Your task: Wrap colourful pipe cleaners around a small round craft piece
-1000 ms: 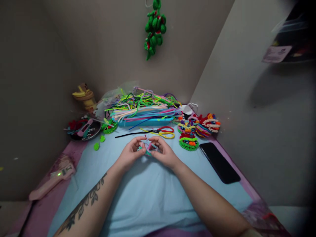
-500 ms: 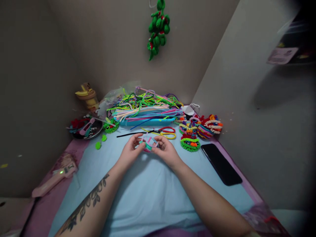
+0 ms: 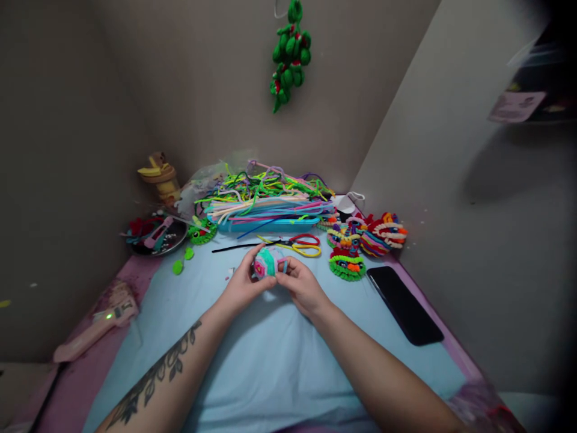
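Fingers (image 3: 292, 266) of left hand (image 3: 242, 285) and right hand (image 3: 305, 287) in a pinch on a blurry teal-and-pink piece (image 3: 269, 262), edges partly hidden.

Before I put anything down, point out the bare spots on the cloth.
Free cloth lies between the left arm and right arm, between right arm and phone, and between left arm and glue gun. Crowded: the back, with pipe cleaners, scissors and toys.

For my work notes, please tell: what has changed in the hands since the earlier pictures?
The small pastel fuzzy piece was turned: its open side showed before, now its teal band and pink spot face the camera. The left hand and right hand still hold it. The red-and-yellow-handled scissors and black rectangular phone stayed in place.
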`<state>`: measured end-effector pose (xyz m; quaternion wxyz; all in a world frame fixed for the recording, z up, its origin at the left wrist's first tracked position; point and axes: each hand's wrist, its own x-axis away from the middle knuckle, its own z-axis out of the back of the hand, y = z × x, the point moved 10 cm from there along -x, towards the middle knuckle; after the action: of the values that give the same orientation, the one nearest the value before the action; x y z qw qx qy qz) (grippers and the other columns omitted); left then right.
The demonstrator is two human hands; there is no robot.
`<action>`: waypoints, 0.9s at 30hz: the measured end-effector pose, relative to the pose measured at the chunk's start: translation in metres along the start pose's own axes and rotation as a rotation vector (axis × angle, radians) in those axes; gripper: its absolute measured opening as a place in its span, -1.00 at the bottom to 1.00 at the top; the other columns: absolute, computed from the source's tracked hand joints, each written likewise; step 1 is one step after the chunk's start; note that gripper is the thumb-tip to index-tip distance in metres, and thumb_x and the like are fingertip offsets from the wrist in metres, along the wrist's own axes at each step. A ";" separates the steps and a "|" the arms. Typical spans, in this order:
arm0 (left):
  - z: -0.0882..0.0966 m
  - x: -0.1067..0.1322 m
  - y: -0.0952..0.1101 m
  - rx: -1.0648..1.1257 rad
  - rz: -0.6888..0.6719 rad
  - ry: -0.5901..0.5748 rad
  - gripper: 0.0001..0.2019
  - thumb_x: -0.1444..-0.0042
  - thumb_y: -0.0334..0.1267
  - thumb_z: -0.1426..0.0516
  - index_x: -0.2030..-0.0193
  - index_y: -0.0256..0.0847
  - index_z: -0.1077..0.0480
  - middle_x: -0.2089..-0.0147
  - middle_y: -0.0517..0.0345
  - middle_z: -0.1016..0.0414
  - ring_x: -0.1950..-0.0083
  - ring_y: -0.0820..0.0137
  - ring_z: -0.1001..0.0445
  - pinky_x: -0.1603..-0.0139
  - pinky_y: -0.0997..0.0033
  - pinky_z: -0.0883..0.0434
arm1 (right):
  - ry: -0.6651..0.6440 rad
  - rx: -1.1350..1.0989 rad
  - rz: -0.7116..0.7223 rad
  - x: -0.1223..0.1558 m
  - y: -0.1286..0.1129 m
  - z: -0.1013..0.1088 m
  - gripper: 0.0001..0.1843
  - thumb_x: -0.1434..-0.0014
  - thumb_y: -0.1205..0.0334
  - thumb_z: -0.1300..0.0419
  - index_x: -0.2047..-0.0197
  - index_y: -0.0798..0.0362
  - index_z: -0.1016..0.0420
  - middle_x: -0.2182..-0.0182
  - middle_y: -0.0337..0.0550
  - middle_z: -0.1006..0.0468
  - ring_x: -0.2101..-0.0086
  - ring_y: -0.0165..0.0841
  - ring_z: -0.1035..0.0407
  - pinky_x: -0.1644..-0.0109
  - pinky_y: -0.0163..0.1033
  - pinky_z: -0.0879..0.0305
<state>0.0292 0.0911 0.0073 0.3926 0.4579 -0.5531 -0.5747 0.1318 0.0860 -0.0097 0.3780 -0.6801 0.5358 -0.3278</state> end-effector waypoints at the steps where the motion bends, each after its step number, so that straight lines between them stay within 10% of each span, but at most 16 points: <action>1: 0.001 0.000 0.001 -0.053 -0.013 -0.006 -0.19 0.08 -0.12 -0.30 -0.29 -0.16 -0.05 -0.26 -0.11 -0.20 -0.19 0.12 -0.30 -0.15 0.19 -0.30 | -0.003 0.010 0.004 0.000 0.000 -0.001 -0.70 0.17 0.16 -0.41 0.41 0.04 -0.40 0.42 -0.28 -0.49 0.38 -0.40 -0.33 0.24 -0.29 -0.22; 15: 0.005 0.004 0.012 -0.390 -0.020 0.046 -0.30 0.06 -0.17 -0.26 -0.22 -0.20 -0.11 -0.18 -0.09 -0.27 -0.14 0.15 -0.31 -0.14 0.16 -0.26 | 0.162 0.168 0.163 0.003 -0.018 0.023 -0.61 0.07 0.23 -0.31 0.13 -0.04 -0.35 0.21 -0.19 -0.43 0.14 -0.33 -0.33 0.09 -0.24 -0.27; 27: -0.010 0.007 0.004 0.035 0.114 -0.078 -0.43 0.10 -0.23 -0.29 -0.07 -0.17 -0.21 0.08 0.10 -0.35 0.11 0.35 -0.35 0.14 0.40 -0.35 | 0.187 0.618 0.327 0.005 -0.036 0.018 -0.87 -0.03 0.29 -0.13 0.29 0.02 -0.44 0.35 -0.19 -0.37 0.35 -0.37 -0.28 0.30 -0.28 -0.25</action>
<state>0.0366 0.0817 0.0110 0.3947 0.4098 -0.6030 -0.5592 0.1656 0.0890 0.0129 0.5625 -0.4061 0.5453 -0.4705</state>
